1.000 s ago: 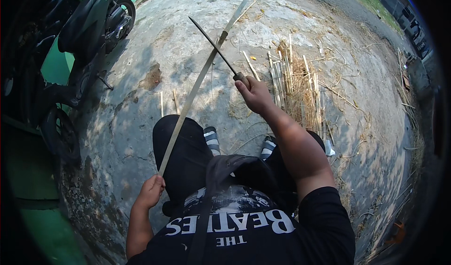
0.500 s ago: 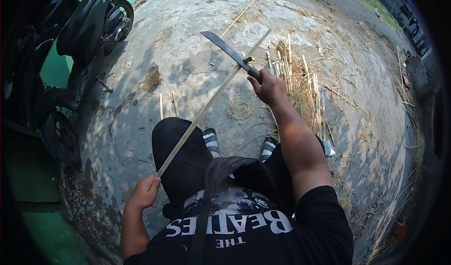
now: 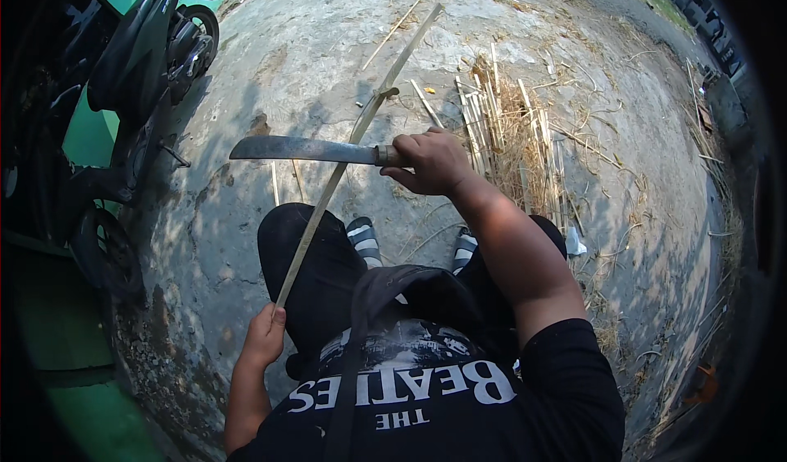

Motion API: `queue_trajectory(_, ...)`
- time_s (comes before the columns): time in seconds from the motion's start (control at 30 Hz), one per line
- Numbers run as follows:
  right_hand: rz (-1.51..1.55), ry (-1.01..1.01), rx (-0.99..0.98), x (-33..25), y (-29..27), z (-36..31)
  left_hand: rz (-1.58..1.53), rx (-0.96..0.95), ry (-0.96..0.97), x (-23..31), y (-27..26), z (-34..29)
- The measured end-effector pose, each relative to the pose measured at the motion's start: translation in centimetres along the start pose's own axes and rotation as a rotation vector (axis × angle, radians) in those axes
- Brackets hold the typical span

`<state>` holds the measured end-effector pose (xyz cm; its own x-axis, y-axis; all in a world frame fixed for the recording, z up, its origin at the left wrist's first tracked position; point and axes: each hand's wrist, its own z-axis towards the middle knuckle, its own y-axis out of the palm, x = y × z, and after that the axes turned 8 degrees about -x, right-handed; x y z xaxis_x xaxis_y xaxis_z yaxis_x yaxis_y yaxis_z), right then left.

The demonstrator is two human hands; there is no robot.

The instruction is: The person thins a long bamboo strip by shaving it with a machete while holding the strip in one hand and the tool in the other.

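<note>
Across the long pale strip (image 3: 363, 122), on the hand side of its small knob (image 3: 391, 92), lies the machete (image 3: 295, 148); whether they touch, I cannot tell. Half a second ago the blade crossed beside that knob; now it sits further down the strip, broad face showing, so the work seems shifted to this lower stretch. The left hand (image 3: 266, 332) pinches the strip's near end; the right hand (image 3: 430, 160), right of the strip, wraps the machete's handle.

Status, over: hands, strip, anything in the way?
Left hand grips pale strip at near end. Right hand holds machete across it; contact unclear. Left knee beneath strip.
</note>
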<state>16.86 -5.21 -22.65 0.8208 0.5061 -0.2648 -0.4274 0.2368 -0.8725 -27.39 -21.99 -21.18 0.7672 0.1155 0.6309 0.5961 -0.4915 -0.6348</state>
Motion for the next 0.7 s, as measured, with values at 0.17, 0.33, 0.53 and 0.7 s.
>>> queue_trajectory(0.17, -0.148, -0.04, 0.073, 2.4, -0.4, -0.2, 0.034, 0.009, 0.049, 0.7, -0.3, 0.0)
queue_trajectory(0.33, 0.177, 0.628, -0.069, 0.4, 0.7, 0.5, 0.106, 0.008, 0.086, 1.4, -0.3, 0.9)
queue_trajectory(0.53, 1.037, 0.601, -0.018, 1.0, 1.9, 0.7, 0.051, -0.011, 0.081, 1.3, -0.1, 0.6)
queue_trajectory(0.7, 0.073, 0.14, -0.117, -1.3, -0.3, 0.0, 0.103, 0.015, 0.105, 2.3, -0.3, 0.7)
